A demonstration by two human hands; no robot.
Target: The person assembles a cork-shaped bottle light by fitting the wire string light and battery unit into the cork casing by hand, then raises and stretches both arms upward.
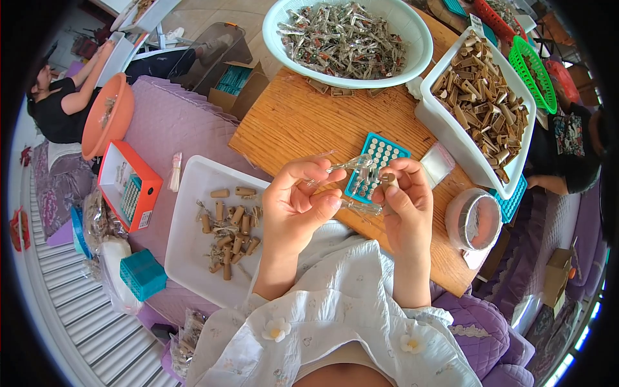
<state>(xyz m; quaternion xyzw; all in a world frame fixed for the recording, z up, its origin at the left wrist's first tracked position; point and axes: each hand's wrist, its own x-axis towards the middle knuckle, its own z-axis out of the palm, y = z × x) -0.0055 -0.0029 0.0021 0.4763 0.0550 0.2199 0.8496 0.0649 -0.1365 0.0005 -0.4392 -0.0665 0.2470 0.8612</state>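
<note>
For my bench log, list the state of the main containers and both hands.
Pale-blue round plastic basin: heaped
White rectangular deep plastic bin: heaped
White shallow plastic tray: partly filled
Teal rectangular plastic tray: holding pale round pieces
Red-orange rectangular box: open
Brown cardboard box: open
Left hand: grip curled, at clear wiry strands
Right hand: grip pinched on tan cylinder

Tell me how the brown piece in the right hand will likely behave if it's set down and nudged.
The brown piece looks rounded, so on its side it would probably roll. It is likely light for its size, since the right hand pinches it between thumb and fingers. Its dull surface suggests it may not be very slippery.
</note>
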